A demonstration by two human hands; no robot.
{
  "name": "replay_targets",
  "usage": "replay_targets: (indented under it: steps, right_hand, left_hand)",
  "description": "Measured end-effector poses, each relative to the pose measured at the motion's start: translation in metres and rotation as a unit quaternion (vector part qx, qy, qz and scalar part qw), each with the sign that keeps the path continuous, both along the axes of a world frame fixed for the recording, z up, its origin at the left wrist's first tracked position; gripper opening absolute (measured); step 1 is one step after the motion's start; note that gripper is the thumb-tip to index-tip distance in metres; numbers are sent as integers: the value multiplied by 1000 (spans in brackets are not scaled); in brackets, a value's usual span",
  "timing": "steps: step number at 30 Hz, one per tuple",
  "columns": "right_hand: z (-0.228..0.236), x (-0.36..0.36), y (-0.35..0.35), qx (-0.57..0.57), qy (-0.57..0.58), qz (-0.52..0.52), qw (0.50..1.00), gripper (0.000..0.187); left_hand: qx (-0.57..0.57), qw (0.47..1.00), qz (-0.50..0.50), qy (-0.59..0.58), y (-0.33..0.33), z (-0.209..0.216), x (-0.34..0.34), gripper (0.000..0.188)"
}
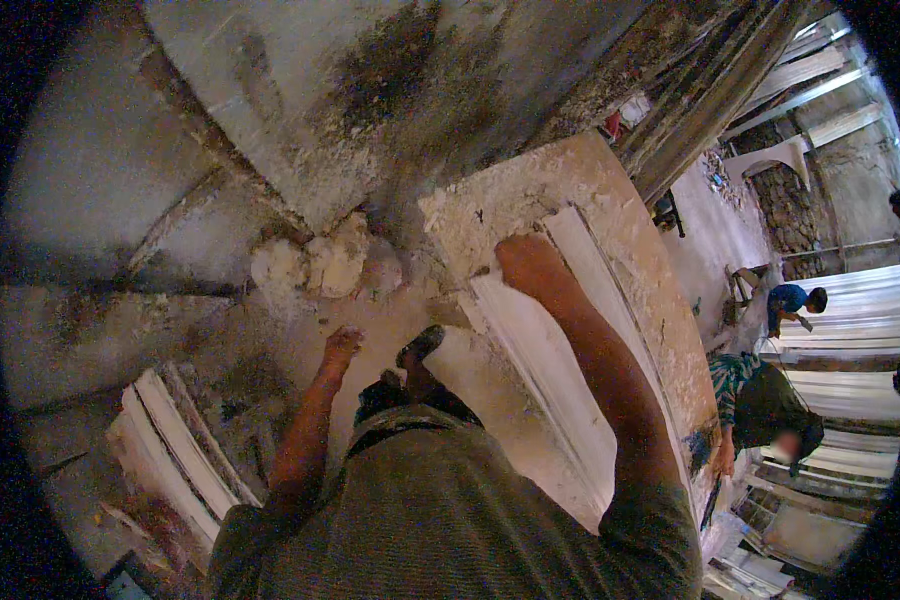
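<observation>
My right hand [522,262] reaches to the far end of a long white moulding strip [545,370] on the board-topped table. It touches the strip's end or the gap beside it; the fingers are blurred and partly hidden, so their grip does not show. The forearm passes above the strip. A second white strip [595,265] with a dark edge lies just to the right. My left hand [345,342] hangs low at my left side over the dusty floor, loosely bent, with nothing seen in it.
The table [620,210] has a worn, dusty top. Pale lumps [335,262] sit by the stained wall ahead. More long strips [175,450] lean at the lower left. At right, one person [770,400] bends over and another in blue [792,300] is farther off.
</observation>
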State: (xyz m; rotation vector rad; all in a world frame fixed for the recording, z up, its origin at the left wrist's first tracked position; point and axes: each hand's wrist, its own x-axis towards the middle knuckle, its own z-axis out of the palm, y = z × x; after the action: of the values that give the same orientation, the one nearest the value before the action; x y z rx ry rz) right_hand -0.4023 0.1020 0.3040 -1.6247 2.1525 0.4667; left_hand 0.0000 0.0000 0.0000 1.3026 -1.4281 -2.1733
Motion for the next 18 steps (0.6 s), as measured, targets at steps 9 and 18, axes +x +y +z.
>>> replay_targets:
  steps: [9, 18]
  right_hand:
    - [-116, 41, 168, -369, -184, -320, 853, 38]
    - [-153, 76, 146, -316, -256, -450, 795, 31]
  left_hand:
    - [55, 982, 168, -63, 105, -25, 162, 28]
    - [-103, 972, 149, -150, 152, -85, 298, 34]
